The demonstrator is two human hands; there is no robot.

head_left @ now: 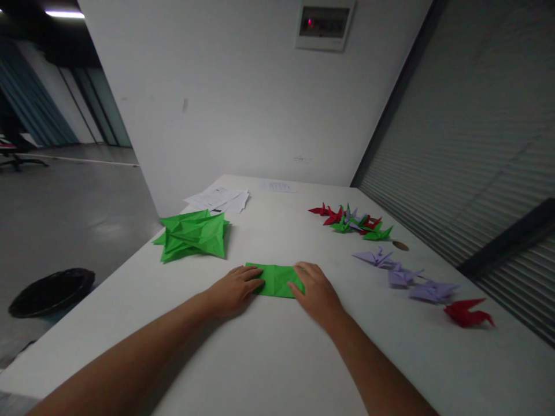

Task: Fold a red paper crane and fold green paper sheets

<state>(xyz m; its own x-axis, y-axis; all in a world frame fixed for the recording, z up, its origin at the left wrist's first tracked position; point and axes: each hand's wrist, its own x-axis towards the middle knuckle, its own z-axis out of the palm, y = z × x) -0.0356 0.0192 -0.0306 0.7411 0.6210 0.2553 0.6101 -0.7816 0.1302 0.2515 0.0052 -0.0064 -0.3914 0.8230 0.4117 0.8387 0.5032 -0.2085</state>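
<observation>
A green sheet of paper [276, 279], folded into a flat rectangle, lies on the white table [269, 352] in front of me. My left hand [233, 290] rests on its left edge with the fingers stretched flat. On the sheet's right edge, my right hand [315, 290] presses down, fingers also flat. Neither hand lifts the paper.
A pile of creased green sheets [193, 234] lies to the left. White papers [219, 199] sit at the far edge. Folded paper cranes in red, green and purple [353, 222] cluster at the right; purple cranes [401, 273] and a red crane [467, 313] lie nearer. A black bin [51, 291] stands on the floor.
</observation>
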